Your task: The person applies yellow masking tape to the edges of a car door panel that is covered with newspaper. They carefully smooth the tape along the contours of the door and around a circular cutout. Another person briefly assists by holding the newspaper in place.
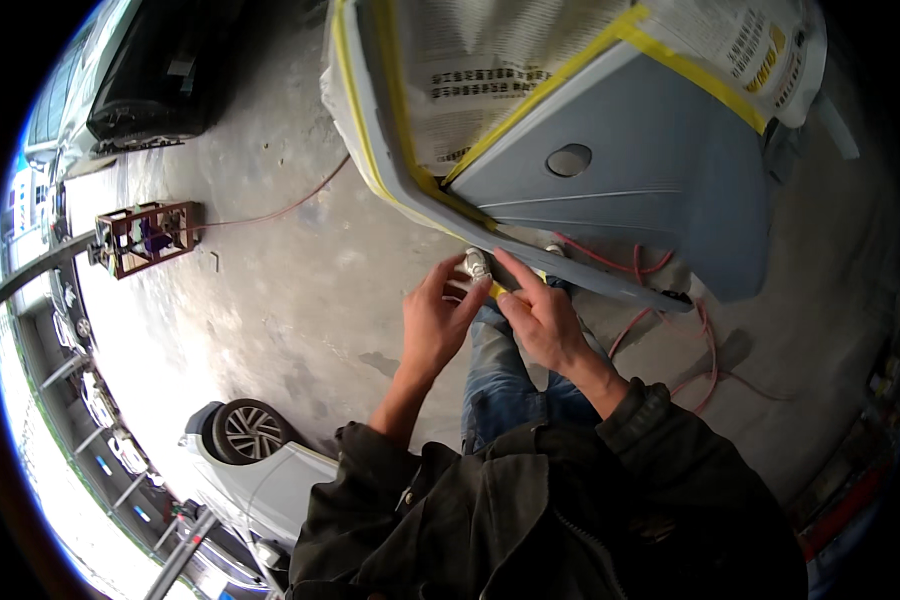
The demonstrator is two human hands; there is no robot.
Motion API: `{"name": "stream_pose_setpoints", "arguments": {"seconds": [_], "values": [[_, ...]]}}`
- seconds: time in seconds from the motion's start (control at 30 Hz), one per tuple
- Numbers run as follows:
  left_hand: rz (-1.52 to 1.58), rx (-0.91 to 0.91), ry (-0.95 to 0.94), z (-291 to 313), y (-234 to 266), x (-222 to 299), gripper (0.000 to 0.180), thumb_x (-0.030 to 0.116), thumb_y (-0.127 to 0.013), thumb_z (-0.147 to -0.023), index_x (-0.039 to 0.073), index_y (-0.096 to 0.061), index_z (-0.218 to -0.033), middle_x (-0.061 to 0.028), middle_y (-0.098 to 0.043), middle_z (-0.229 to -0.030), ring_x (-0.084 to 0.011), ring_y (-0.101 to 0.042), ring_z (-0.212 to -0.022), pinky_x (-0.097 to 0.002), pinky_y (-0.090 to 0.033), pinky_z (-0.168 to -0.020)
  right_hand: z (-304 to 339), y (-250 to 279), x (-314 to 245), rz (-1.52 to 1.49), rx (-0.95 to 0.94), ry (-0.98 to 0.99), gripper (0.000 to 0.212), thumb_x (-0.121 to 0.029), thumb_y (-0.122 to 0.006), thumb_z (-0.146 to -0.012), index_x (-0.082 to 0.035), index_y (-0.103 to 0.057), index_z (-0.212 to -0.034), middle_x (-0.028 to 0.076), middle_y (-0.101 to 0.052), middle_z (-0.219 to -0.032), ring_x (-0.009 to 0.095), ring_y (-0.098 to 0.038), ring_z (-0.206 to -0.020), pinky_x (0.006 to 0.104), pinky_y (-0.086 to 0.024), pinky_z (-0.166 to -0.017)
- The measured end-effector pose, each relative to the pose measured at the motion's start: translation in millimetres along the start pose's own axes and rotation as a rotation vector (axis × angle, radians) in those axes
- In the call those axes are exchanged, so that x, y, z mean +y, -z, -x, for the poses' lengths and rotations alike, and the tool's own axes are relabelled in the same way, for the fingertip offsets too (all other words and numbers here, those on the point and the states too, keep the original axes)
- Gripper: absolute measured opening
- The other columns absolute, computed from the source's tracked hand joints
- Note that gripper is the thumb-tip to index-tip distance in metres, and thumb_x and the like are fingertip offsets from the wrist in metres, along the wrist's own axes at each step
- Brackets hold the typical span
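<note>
A grey car body panel (580, 205) is before me, partly covered with printed masking paper (500, 60) edged in yellow masking tape (610, 35). My left hand (438, 315) is just below the panel's near edge, fingers curved and thumb stretched toward my right hand. My right hand (545, 320) is beside it, its index finger reaching up to the panel's lower rim. A short piece of yellow tape (497, 290) shows between my two thumbs, seemingly pinched by both hands. Their fingers partly hide it. A round dark-ringed opening (568, 160) shows in the panel.
A red hose (712, 350) lies coiled on the concrete floor at right. A thin hose runs left to a brown metal frame (145, 238). A light-coloured car's front wheel (252, 432) is at lower left. A black car part (160, 75) stands at upper left.
</note>
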State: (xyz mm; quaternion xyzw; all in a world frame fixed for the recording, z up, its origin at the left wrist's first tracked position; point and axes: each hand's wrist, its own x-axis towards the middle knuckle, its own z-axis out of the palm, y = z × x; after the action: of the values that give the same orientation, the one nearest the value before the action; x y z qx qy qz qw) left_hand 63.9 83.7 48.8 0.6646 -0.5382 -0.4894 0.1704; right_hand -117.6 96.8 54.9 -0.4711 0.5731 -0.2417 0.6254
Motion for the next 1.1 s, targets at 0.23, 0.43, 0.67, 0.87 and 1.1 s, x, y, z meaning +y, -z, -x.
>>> {"name": "stream_pose_setpoints", "arguments": {"seconds": [0.23,0.43,0.67,0.87,1.1], "values": [[-0.286,0.137,-0.207,-29,-21,16,0.055,0.015,-0.069,-0.089,0.004,-0.047,-0.139,-0.0287,-0.035,-0.155,-0.0262,-0.073,-0.080,-0.0394,-0.058,-0.072,0,4,11,0.014,0.068,0.002,0.042,-0.016,-0.056,-0.097,-0.004,-0.054,-0.137,0.014,-0.066,-0.070,0.027,-0.064,-0.062,0.0379,-0.048,-0.062],[0.131,0.265,-0.200,-50,-54,31,0.064,0.013,-0.066,-0.090,-0.004,-0.036,-0.143,-0.0392,-0.017,-0.157,-0.0329,-0.072,-0.091,-0.0411,-0.057,-0.084,4,10,12,-0.019,0.122,-0.016,0.032,-0.015,-0.056,-0.098,-0.003,-0.061,-0.127,0.008,-0.059,-0.062,0.014,-0.055,-0.054,0.0325,-0.043,-0.055],[0.387,0.264,-0.097,-56,-67,31,0.065,0.007,-0.063,-0.093,-0.005,-0.027,-0.146,-0.0280,-0.006,-0.162,-0.0260,-0.066,-0.104,-0.0331,-0.063,-0.070,12,32,-2,-0.036,0.126,-0.029,0.034,-0.013,-0.054,-0.099,0.000,-0.058,-0.129,0.002,-0.056,-0.060,0.008,-0.050,-0.054,0.0273,-0.041,-0.054],[0.386,0.345,-0.065,-54,-79,30,0.074,0.008,-0.064,-0.093,0.000,-0.020,-0.151,-0.0247,-0.017,-0.161,-0.0253,-0.068,-0.098,-0.0330,-0.062,-0.071,13,36,-7,-0.035,0.117,-0.024,0.042,-0.011,-0.051,-0.098,0.000,-0.051,-0.138,0.001,-0.055,-0.060,0.008,-0.050,-0.054,0.0268,-0.042,-0.056],[0.707,-0.031,0.253,-9,-51,21,0.044,0.025,-0.075,-0.091,-0.005,-0.065,-0.122,-0.0138,-0.073,-0.104,-0.0138,-0.069,-0.088,-0.0301,-0.057,-0.074,15,52,-21,0.115,0.028,0.073,0.055,-0.013,-0.048,-0.095,-0.002,-0.041,-0.147,0.006,-0.058,-0.061,0.014,-0.055,-0.057,0.0316,-0.046,-0.059]]}}
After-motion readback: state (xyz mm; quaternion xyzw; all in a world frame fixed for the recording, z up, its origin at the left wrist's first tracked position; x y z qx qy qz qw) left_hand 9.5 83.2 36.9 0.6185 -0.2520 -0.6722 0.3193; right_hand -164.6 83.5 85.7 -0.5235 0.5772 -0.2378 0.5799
